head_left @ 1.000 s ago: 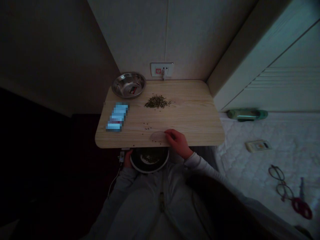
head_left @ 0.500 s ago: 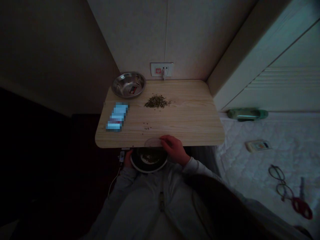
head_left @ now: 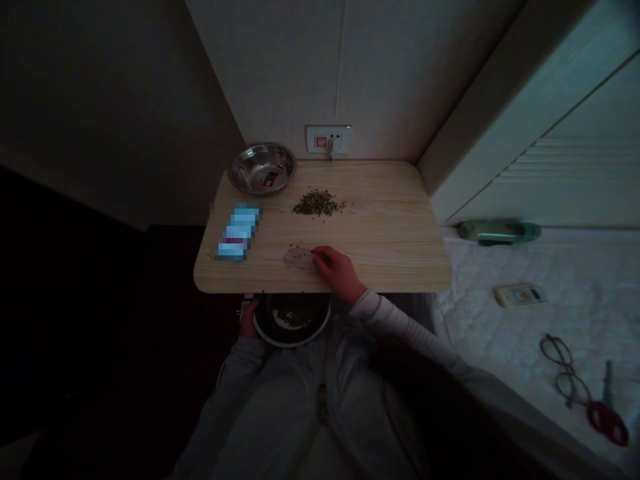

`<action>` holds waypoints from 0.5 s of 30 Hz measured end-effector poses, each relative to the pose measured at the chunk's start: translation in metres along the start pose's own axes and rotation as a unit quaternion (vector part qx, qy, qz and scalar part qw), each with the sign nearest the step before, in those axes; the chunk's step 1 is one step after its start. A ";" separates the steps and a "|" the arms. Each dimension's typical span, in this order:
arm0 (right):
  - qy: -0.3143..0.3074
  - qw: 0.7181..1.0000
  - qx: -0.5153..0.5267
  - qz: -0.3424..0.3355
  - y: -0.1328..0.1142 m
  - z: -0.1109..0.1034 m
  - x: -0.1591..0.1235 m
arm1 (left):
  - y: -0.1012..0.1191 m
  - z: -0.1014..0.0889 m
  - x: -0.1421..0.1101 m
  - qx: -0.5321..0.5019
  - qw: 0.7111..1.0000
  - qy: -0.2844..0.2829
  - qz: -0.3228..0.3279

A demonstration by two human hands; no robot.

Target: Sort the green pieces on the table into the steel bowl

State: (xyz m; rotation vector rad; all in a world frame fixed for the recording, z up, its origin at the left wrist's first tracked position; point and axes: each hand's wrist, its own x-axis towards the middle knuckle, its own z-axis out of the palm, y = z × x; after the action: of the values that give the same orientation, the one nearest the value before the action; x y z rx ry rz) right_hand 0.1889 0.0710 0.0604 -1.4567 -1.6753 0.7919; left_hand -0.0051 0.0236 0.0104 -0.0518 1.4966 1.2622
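My right hand (head_left: 340, 272) pinches the edge of a thin, see-through oval piece (head_left: 299, 257) close above or on the tabletop, over a few scattered dark grains near the front edge. Just below that edge, my left hand (head_left: 249, 321) grips the left side of a dark bowl (head_left: 267, 328) with a pale rim. Some small bits lie at the bottom of the bowl. Farther back on the wooden table (head_left: 390, 240) is a pile of small greenish-brown grains (head_left: 319, 203), with several strays around it.
A shiny metal basin (head_left: 263, 167) stands at the back left, with a lit phone (head_left: 239, 231) in front of it. A wall socket (head_left: 329, 140) holds a plug. On the white bedding at right lie a green bottle (head_left: 499, 231), a small pale box (head_left: 520, 295), glasses (head_left: 565, 370) and red-handled scissors (head_left: 607, 421).
My right hand has moved forward with the see-through piece, from above the bowl onto the table area by the stray grains. The bowl in my left hand has shifted slightly left.
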 end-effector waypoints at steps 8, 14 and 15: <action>-0.047 0.998 -0.007 -0.031 -0.010 0.013 0.004 | -0.002 -0.011 0.011 -0.001 1.000 -0.019 -0.012; -0.075 0.996 -0.005 -0.049 -0.017 0.021 0.002 | -0.003 -0.012 0.012 0.004 0.999 -0.022 -0.024; -0.080 0.995 -0.006 -0.053 -0.017 0.022 0.002 | -0.003 -0.011 0.012 0.001 0.999 -0.026 -0.031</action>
State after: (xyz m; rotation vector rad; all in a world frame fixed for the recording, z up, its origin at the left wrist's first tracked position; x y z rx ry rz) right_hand 0.1614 0.0708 0.0640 -1.3292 -1.8643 0.8596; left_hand -0.0150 0.0216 -0.0020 -0.0619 1.4415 1.2037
